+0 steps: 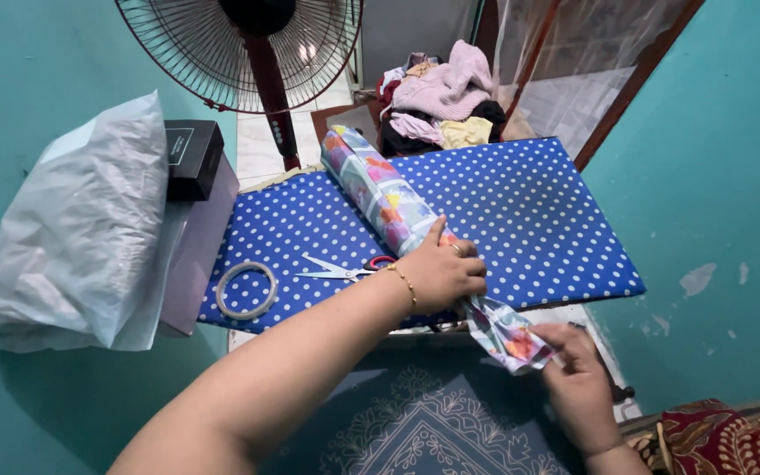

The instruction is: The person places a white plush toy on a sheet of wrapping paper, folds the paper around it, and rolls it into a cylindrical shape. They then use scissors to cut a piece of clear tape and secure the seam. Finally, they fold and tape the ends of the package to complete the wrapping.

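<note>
We see a long roll-shaped parcel wrapped in pale paper with coloured patches, lying slantwise across the blue dotted board. At the far left a small black box with a pale rectangular label sits on a grey case, just beside a big white plastic bag.

Both hands on wrapped roll

One wrapped roll lies across the one dotted blue sheet. One pair of scissors, one tape ring by the sheet's left edge. Two hands, left hand and right hand. One fan, one black box, one plastic bag.
</note>
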